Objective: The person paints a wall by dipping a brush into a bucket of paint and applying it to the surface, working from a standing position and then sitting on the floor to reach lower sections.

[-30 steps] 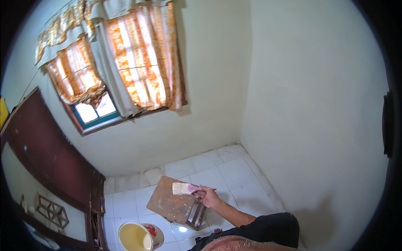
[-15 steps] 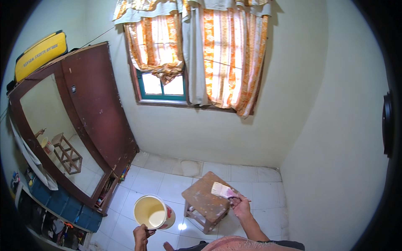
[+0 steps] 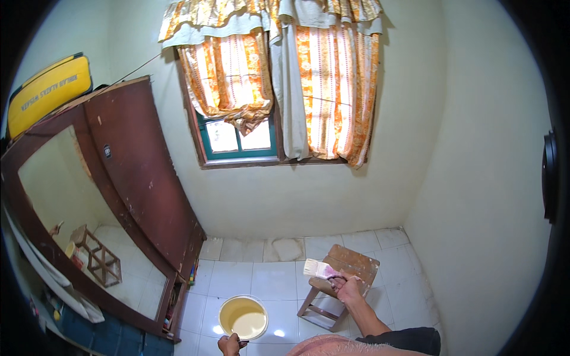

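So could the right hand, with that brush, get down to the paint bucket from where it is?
Probably yes. The right hand holds the paintbrush over the wooden stool, and the open bucket stands on the floor just to its left, with only bare tile between them. The left hand grips the bucket's rim.

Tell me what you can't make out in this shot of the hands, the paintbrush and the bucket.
- Left hand, head view: its lower part is cut off by the bottom edge, so its grip by the bucket rim is unclear.
- Right hand: its fingers cover the paintbrush handle.
- Stool: its far legs are hidden under its own seat.
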Demonstrator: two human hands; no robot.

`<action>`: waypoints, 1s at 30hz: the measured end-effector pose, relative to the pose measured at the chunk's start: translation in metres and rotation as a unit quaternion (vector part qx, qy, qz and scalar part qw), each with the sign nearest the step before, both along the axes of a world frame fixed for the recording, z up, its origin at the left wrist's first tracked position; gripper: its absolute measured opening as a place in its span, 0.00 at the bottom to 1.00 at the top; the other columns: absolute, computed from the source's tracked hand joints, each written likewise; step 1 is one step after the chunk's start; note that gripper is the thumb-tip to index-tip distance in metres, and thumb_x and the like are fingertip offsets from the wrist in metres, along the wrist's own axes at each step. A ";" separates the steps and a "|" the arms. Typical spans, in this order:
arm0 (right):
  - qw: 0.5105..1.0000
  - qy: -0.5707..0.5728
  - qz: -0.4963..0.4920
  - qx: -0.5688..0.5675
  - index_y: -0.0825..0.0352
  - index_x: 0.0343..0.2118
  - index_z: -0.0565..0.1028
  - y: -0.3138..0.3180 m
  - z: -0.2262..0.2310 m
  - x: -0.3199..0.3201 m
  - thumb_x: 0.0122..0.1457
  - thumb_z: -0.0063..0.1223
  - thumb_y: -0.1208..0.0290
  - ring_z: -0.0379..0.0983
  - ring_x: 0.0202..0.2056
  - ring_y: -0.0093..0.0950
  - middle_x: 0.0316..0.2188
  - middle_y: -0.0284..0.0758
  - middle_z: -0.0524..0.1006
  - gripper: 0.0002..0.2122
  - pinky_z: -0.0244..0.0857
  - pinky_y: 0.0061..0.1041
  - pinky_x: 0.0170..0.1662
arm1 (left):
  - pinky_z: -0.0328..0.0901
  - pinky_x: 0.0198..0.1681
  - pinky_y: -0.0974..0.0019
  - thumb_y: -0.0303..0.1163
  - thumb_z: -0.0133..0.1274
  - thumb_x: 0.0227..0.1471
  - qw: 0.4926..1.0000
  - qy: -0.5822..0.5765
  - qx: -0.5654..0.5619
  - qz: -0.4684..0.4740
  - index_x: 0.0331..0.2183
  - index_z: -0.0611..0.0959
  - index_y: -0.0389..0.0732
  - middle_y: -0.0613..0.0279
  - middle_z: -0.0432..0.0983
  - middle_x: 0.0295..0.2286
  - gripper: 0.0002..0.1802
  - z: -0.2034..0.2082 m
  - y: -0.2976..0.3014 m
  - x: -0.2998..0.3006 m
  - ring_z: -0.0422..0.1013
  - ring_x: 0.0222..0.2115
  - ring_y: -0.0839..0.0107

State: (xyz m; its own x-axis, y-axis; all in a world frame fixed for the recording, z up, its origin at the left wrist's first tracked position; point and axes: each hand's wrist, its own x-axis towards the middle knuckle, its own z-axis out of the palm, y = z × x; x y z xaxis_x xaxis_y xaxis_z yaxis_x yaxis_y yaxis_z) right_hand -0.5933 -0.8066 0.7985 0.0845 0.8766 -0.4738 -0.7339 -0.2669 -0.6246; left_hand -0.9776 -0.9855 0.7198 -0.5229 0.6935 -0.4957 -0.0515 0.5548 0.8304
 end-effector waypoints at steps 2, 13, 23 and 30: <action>1.000 0.000 0.000 0.010 0.67 0.33 0.70 -0.010 0.008 -0.022 0.57 0.47 0.63 0.74 0.31 0.31 0.33 0.42 0.76 0.11 0.65 0.26 0.29 | 0.67 0.23 0.64 0.41 0.47 0.48 0.998 0.041 -0.020 -0.038 0.19 0.76 0.28 0.51 0.74 0.15 0.22 -0.004 0.002 -0.017 0.74 0.17 0.64; 0.998 0.008 -0.059 -0.018 0.68 0.34 0.70 -0.027 0.002 -0.012 0.57 0.47 0.63 0.74 0.33 0.33 0.34 0.44 0.77 0.11 0.64 0.27 0.31 | 0.72 0.20 0.63 0.28 0.46 0.45 0.987 -0.145 0.048 0.056 0.25 0.74 0.24 0.46 0.74 0.20 0.13 -0.014 0.032 -0.008 0.74 0.18 0.60; 0.989 0.018 -0.144 -0.025 0.66 0.34 0.71 -0.030 0.008 0.046 0.55 0.50 0.64 0.73 0.34 0.34 0.32 0.42 0.77 0.10 0.63 0.27 0.30 | 0.73 0.19 0.59 0.23 0.50 0.37 0.988 -0.122 0.042 0.084 0.18 0.70 0.25 0.45 0.71 0.17 0.09 0.068 0.066 0.045 0.73 0.17 0.58; 0.984 0.027 -0.173 -0.031 0.65 0.36 0.69 -0.034 0.010 0.078 0.55 0.48 0.65 0.73 0.32 0.34 0.34 0.42 0.76 0.10 0.63 0.28 0.29 | 0.68 0.21 0.60 0.24 0.53 0.35 0.990 -0.086 0.111 -0.031 0.18 0.75 0.30 0.52 0.73 0.17 0.06 0.036 0.080 0.053 0.72 0.16 0.64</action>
State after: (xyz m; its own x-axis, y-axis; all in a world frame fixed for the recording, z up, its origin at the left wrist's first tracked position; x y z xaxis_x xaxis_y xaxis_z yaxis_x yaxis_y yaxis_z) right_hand -0.5155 -0.8402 0.8084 0.3465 0.7684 -0.5381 -0.8195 -0.0311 -0.5722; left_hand -0.9244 -0.9053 0.7557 -0.3980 0.8231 -0.4052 -0.1738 0.3660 0.9142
